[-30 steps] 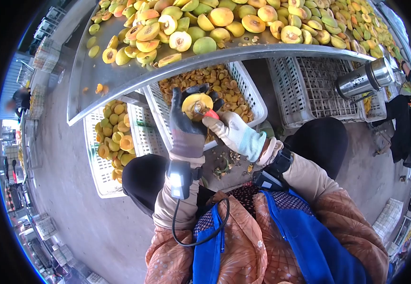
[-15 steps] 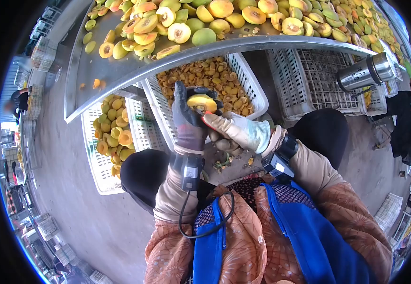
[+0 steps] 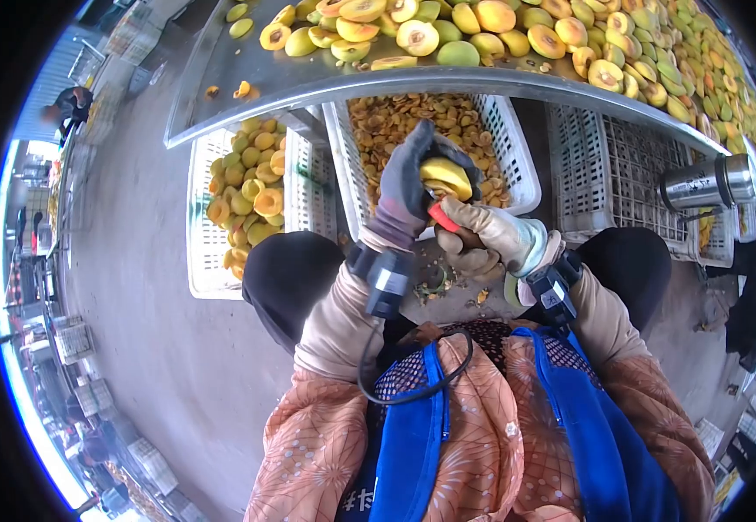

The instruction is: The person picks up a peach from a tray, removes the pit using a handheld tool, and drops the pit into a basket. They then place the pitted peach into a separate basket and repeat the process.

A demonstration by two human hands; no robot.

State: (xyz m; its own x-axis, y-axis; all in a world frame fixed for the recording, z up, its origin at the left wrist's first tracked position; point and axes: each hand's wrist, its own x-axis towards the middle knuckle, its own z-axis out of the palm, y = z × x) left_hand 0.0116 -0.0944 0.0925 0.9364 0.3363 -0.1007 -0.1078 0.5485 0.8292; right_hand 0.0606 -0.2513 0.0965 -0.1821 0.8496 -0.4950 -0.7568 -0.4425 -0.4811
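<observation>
My left hand point(image 3: 402, 187), in a dark grey glove, is wrapped around a yellow peach point(image 3: 448, 178). The peach shows a cut edge and faces my right hand. My right hand point(image 3: 493, 239), in a pale glove, grips a small tool with a red handle point(image 3: 443, 217). That tool's tip meets the lower side of the peach, where the working end is hidden. Both hands are close together over the near edge of a white crate point(image 3: 517, 161) holding many small brown-orange fruit pieces point(image 3: 395, 117).
A metal table point(image 3: 260, 83) heaped with peach halves point(image 3: 548, 39) runs across the front. A white crate point(image 3: 208, 261) of yellow halves stands left, an upturned-looking crate point(image 3: 604, 165) right. A steel flask point(image 3: 700, 184) is at the right. Far left, a person point(image 3: 73, 104) bends over.
The view has shifted, so the table and crates appear farther right and higher. The peach is turned differently in my left hand, and more of the red handle shows by my right fingers.
</observation>
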